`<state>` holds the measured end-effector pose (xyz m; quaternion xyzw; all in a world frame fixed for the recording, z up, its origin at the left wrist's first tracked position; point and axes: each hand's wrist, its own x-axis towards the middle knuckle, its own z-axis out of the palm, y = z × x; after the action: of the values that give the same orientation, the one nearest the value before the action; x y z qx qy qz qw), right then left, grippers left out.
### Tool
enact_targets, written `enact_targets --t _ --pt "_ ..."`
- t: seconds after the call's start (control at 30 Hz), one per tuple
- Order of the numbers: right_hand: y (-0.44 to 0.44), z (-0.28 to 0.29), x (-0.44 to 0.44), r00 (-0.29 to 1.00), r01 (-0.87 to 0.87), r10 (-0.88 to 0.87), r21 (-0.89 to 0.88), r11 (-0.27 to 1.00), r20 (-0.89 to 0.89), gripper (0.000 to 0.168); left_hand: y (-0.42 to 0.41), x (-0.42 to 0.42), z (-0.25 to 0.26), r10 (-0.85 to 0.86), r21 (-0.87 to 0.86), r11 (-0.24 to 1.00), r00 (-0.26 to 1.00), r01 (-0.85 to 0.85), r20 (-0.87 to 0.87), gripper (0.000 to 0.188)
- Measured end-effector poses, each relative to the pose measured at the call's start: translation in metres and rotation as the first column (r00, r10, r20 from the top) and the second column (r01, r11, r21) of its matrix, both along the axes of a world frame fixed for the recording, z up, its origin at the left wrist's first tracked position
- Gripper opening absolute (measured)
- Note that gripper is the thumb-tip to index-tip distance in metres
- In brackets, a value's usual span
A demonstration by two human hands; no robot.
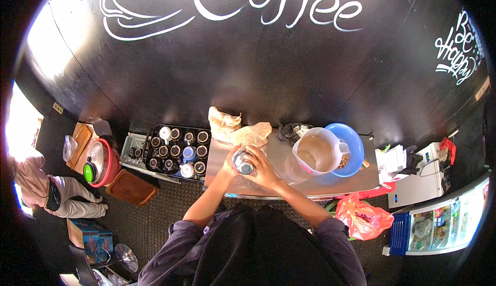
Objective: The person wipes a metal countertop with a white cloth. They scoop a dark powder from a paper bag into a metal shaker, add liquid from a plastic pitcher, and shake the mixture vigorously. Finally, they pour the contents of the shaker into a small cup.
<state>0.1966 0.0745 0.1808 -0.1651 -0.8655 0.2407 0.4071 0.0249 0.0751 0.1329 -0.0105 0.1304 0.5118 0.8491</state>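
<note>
Over the near middle of a stainless steel table, my left hand and my right hand are both closed around a shiny metal vessel, possibly a cocktail shaker. Its rounded end faces up toward the camera. Just behind it lies a crumpled translucent plastic bag, and next to that stands a tan bag. To the right, a large clear plastic pitcher holds a little brownish liquid. A blue plastic basin with small brown pieces in it sits beside the pitcher.
At the left is a black crate of dark jars. Beyond it stand a red basin and a brown tray. A red plastic bag hangs near the table's right front. Another person is at far left; a glass-door fridge stands right.
</note>
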Motion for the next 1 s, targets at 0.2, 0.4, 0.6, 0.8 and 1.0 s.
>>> enact_targets --t 0.2,0.4,0.6,0.8,1.0 --pt "0.012 0.002 0.004 0.996 -0.077 0.041 0.498 0.864 0.083 0.078 -0.006 0.004 0.024 0.046 -0.054 0.997 0.967 -0.061 -0.249 0.036" --pt "-0.009 0.016 0.001 1.000 -0.021 0.022 0.210 0.978 -0.001 0.064 -0.008 -0.007 -0.023 0.010 0.044 0.999 0.986 -0.018 0.164 0.035" --pt "-0.007 -0.005 0.011 0.999 -0.006 0.015 -0.214 0.977 0.038 0.069 -0.020 0.024 0.007 0.179 -0.124 0.972 0.972 -0.198 -0.150 0.034" --pt "-0.005 -0.020 0.020 0.993 -0.065 0.027 0.335 0.940 0.117 0.069 -0.016 0.012 -0.015 -0.128 0.157 0.983 0.975 0.099 0.184 0.039" --pt "-0.009 0.015 -0.005 0.994 0.105 -0.106 -0.236 0.966 0.011 0.076 -0.013 0.007 -0.049 0.219 0.089 0.972 0.976 -0.217 -0.013 0.035"
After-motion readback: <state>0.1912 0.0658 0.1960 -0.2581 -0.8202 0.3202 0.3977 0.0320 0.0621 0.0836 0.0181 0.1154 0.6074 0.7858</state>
